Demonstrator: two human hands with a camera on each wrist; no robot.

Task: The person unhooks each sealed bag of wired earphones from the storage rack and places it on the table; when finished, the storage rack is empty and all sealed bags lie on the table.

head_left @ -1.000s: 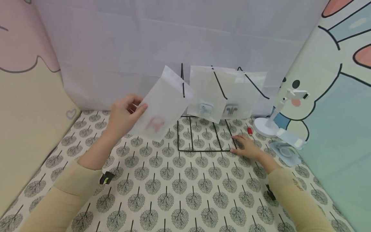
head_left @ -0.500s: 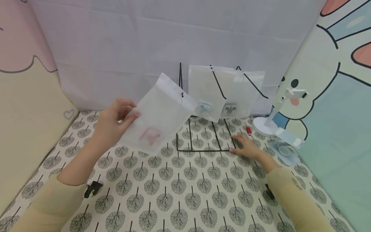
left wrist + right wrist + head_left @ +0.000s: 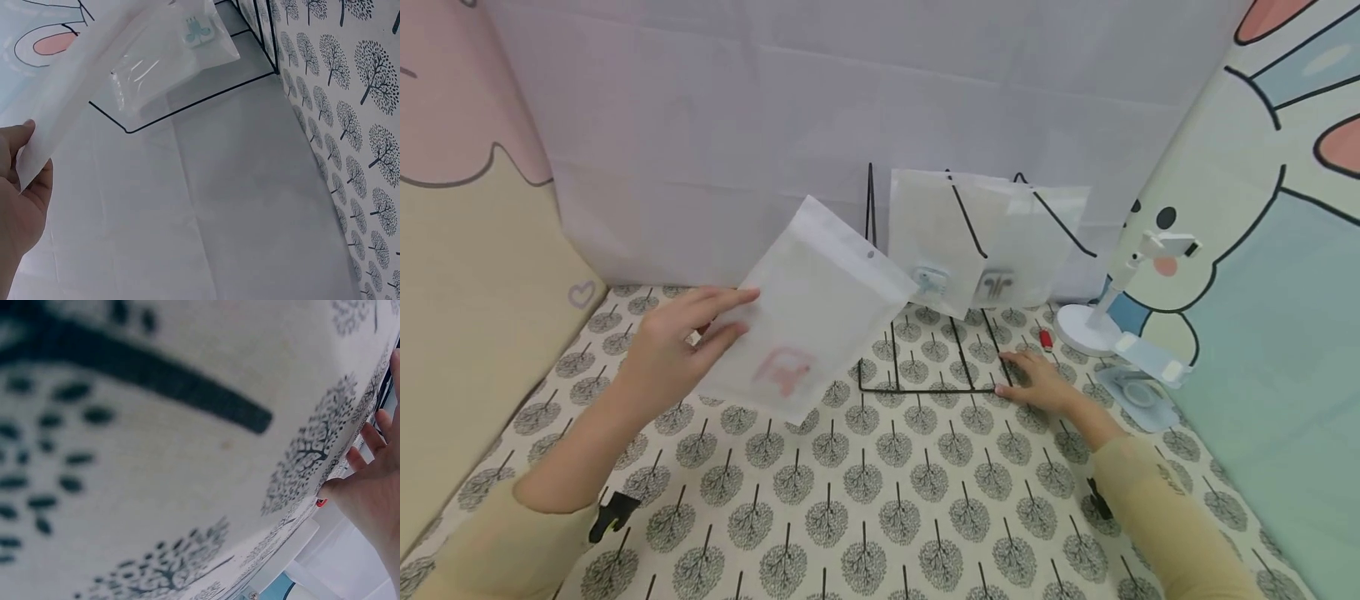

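My left hand (image 3: 673, 346) pinches the left edge of a frosted zip bag (image 3: 827, 292), tilted in the air, with a pinkish-red item (image 3: 784, 372) showing through near its bottom. The bag's hang hole is near the left hook of a black wire display rack (image 3: 917, 390). In the left wrist view, the thumb (image 3: 28, 128) and fingers hold the bag's corner, and the hook (image 3: 200, 104) carries nothing at its tip. My right hand (image 3: 1037, 382) rests at the right front corner of the rack's base, fingertips at the wire.
Two more frosted bags hang from the other hooks, one with a light blue item (image 3: 929, 282), one with a dark item (image 3: 996, 286). A small red object (image 3: 1046, 339) and a white phone stand (image 3: 1086, 329) are on the right. Fabric walls enclose the tree-patterned table (image 3: 820, 517).
My left hand has drawn the bag leftward, down and toward me, off the left hook, which earlier crossed in front of its top. The right hand has stayed on the rack's base.
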